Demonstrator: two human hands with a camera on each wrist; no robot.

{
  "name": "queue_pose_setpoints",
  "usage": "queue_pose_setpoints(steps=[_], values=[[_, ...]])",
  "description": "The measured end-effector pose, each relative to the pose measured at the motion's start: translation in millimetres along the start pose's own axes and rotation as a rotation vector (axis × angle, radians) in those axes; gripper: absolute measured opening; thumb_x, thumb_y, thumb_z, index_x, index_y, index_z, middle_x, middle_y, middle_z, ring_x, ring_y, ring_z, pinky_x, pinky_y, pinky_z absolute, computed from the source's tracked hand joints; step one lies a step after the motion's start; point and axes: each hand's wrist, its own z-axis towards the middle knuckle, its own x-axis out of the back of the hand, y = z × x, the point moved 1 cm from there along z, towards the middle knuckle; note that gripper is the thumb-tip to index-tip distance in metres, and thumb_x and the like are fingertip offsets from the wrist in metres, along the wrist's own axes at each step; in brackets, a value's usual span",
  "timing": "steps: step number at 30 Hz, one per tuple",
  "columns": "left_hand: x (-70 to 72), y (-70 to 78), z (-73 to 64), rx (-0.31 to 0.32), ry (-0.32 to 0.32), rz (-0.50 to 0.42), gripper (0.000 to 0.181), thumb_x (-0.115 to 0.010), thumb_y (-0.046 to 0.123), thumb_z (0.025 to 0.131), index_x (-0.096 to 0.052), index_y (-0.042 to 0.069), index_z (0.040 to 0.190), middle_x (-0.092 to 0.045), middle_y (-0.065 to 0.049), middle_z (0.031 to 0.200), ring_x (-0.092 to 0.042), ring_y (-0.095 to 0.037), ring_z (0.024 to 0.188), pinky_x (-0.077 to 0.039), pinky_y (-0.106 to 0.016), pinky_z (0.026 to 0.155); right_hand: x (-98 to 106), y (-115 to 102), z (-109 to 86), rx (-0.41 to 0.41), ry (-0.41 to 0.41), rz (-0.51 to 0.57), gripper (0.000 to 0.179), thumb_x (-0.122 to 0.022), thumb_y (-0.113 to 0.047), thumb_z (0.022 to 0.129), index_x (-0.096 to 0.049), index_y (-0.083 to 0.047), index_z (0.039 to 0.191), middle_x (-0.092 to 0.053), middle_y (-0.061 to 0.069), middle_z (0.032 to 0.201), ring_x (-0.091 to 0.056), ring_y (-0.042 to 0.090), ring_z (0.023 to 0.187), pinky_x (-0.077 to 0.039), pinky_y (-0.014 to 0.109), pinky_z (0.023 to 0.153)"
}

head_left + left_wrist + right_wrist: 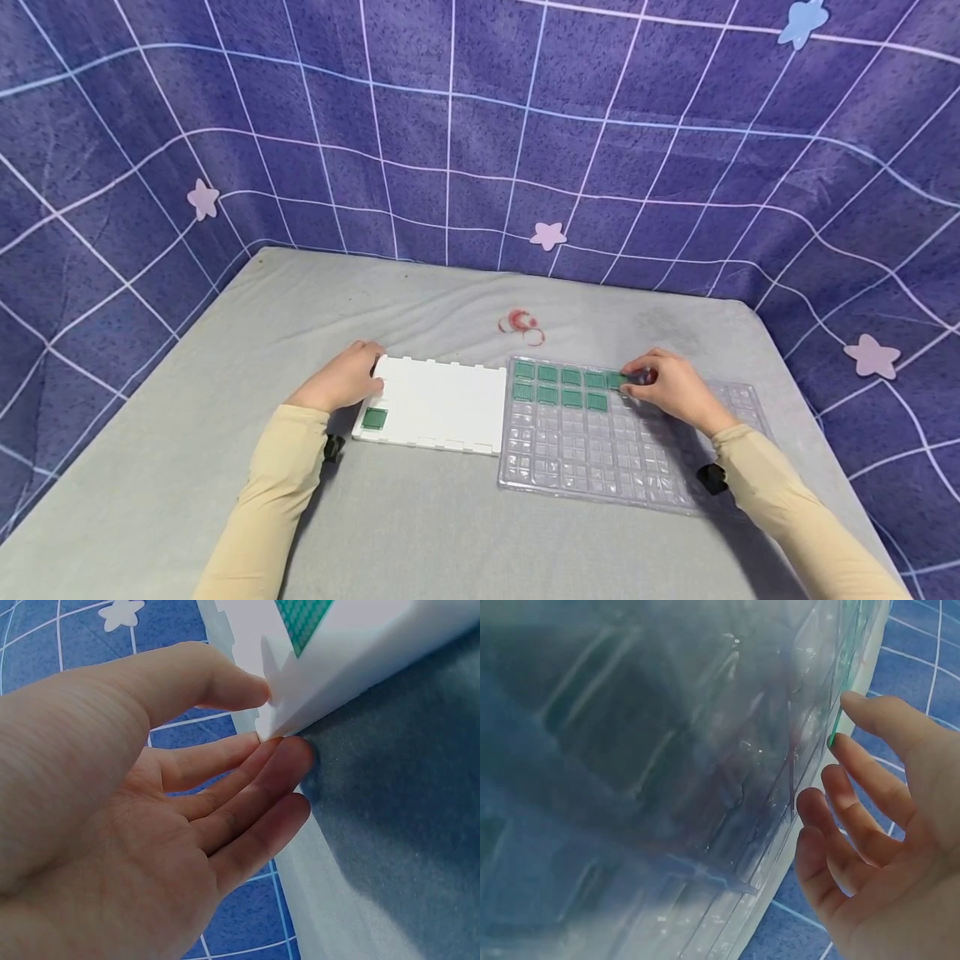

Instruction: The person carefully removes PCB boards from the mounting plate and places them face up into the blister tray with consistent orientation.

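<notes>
My left hand grips the left edge of a white rectangular tray, thumb on top and fingers at the side in the left wrist view. One small green circuit board lies in the tray's near left corner. Over the far row of a clear plastic compartment tray, my right hand pinches another green circuit board between thumb and index finger. Edge-on in the right wrist view, that board shows as a thin green strip; the other fingers are loosely bent.
Several green circuit boards fill compartments in the far left of the clear tray, in two rows. The two trays lie side by side on a grey cloth-covered table. Red ring marks show behind them. A purple gridded curtain surrounds the table.
</notes>
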Motion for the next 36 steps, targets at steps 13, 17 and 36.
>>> queue_pose_setpoints(steps=[13, 17, 36], values=[[-0.2, -0.2, 0.1, 0.011, -0.006, 0.003, 0.055, -0.059, 0.007, 0.091, -0.048, -0.018, 0.138, -0.051, -0.037, 0.14, -0.047, -0.05, 0.134, -0.039, -0.058, 0.114, 2.0, -2.4, -0.1, 0.001, -0.021, -0.003, 0.028, -0.083, -0.019, 0.083, -0.079, -0.008, 0.108, -0.07, 0.01, 0.1, -0.056, 0.012, 0.077, -0.044, 0.027, 0.067], [-0.1, 0.1, 0.6, 0.009, -0.005, 0.008, 0.055, -0.06, 0.007, 0.09, -0.048, -0.018, 0.138, -0.05, -0.036, 0.141, -0.046, -0.05, 0.135, -0.038, -0.057, 0.115, 2.4, -3.2, 0.1, 0.005, -0.021, -0.004, 0.029, -0.083, -0.019, 0.082, -0.078, -0.008, 0.108, -0.07, 0.009, 0.099, -0.057, 0.013, 0.077, -0.044, 0.027, 0.067], [0.3, 0.9, 0.8, 0.013, 0.0, 0.009, 0.053, -0.062, 0.006, 0.087, -0.052, -0.017, 0.134, -0.054, -0.034, 0.135, -0.052, -0.048, 0.129, -0.041, -0.057, 0.112, 0.9, -9.4, -4.3, -0.003, -0.002, 0.019, 0.03, -0.083, -0.018, 0.082, -0.076, -0.006, 0.109, -0.07, 0.008, 0.095, -0.06, 0.014, 0.078, -0.048, 0.026, 0.069]])
